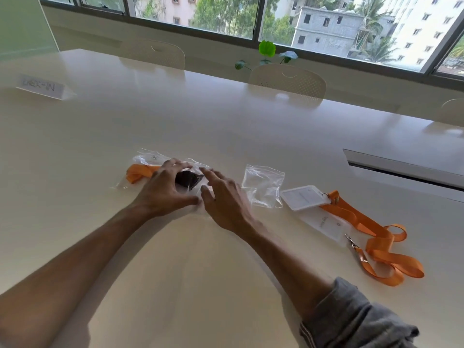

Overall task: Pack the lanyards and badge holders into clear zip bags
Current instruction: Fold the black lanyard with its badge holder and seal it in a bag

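Note:
A clear zip bag lies on the white table. Inside it are an orange lanyard and a dark bunched item. My left hand arches over this bag, fingers curled round its filled part and thumb along the near edge. From the right, my right hand touches the same bag with straight, spread fingers. An empty clear zip bag lies just to the right. Beyond it are two white badge holders, clipped to loose orange lanyards.
A paper name tent stands at the far left of the table. A cable hatch is set into the tabletop at the right. Cream chairs line the far side under the windows, and a small green plant stands behind them.

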Demonstrator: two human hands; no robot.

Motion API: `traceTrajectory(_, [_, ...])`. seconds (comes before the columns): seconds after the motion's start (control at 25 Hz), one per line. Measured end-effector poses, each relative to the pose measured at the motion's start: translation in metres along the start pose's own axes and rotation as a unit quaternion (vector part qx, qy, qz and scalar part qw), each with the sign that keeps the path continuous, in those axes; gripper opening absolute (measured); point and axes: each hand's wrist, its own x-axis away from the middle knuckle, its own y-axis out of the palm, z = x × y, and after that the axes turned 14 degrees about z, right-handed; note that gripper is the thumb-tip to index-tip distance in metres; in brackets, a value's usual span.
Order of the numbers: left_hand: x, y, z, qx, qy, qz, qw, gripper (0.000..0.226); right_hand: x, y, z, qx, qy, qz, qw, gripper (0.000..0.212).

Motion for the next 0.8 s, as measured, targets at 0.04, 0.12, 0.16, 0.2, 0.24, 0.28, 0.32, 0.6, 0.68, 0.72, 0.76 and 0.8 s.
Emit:
traceTrajectory(0.04, [0.000,0.003,-0.002,-0.003,0.002,0.011,1.000,0.080,0.002,-0.002,0.005,0.083,-0.032,0.010,0.996,0.048])
traceTrajectory(0.12, [0.001,0.007,-0.005,-0.024,0.011,0.017,1.000,0.070,0.006,-0.008,0.010,0.181,-0.050,0.000,0.982,0.056])
traceTrajectory(0.16, [0.002,0.007,-0.006,-0.034,0.014,0.014,0.999,0.069,0.009,-0.011,0.012,0.204,-0.049,-0.015,0.978,0.060])
traceTrajectory(0.2, [0.003,0.008,-0.005,-0.040,0.014,0.014,0.999,0.069,0.012,-0.014,0.015,0.215,-0.047,-0.031,0.975,0.062])
traceTrajectory(0.24, [0.004,0.008,-0.005,-0.043,0.012,0.016,0.999,0.069,0.018,-0.017,0.016,0.220,-0.045,-0.039,0.974,0.062])
traceTrajectory(0.28, [0.004,0.009,-0.004,-0.044,0.009,0.017,0.999,0.069,0.023,-0.021,0.016,0.221,-0.046,-0.041,0.973,0.060])
traceTrajectory(0.32, [0.005,0.010,-0.004,-0.048,0.004,0.017,0.999,0.069,0.029,-0.025,0.017,0.222,-0.053,-0.040,0.973,0.058])
traceTrajectory(0.6, [0.003,0.014,-0.004,-0.090,0.000,0.006,0.996,0.069,0.066,-0.063,0.024,0.198,-0.096,-0.055,0.974,0.047])
traceTrajectory(0.68, [0.008,0.016,-0.002,-0.108,0.010,0.015,0.994,0.068,0.071,-0.075,0.030,0.159,-0.095,-0.047,0.982,0.045])
traceTrajectory(0.72, [0.010,0.017,-0.001,-0.123,0.019,0.019,0.992,0.069,0.070,-0.082,0.035,0.133,-0.089,-0.020,0.987,0.043])
traceTrajectory(0.76, [0.012,0.017,0.002,-0.142,0.034,0.026,0.989,0.071,0.067,-0.091,0.042,0.114,-0.081,0.019,0.990,0.040])
traceTrajectory(0.8, [0.012,0.016,0.005,-0.161,0.056,0.037,0.985,0.071,0.063,-0.101,0.051,0.109,-0.070,0.058,0.990,0.036])
